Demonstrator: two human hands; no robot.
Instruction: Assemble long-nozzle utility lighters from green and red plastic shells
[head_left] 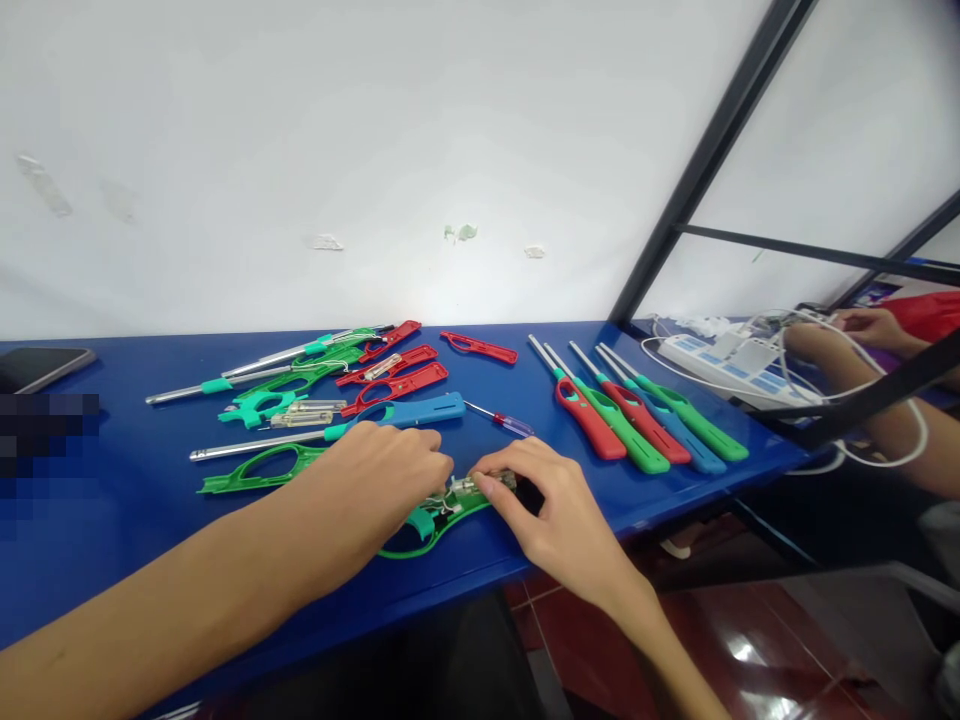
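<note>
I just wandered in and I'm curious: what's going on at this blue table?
A person is handling an opened green lighter: the left hand is near its trigger, and the right hand touches its clear tank. Five closed lighters lie to the right, red and green shells to the left. A screwdriver lies just beyond the hands.

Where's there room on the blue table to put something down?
Bare blue table shows between the phone and the silver lighter tubes. A smaller gap lies between the loose red shell and the screwdriver. It's crowded among the opened lighter parts, in the row of lighters, and where the left hand and right hand meet the open green lighter.
</note>
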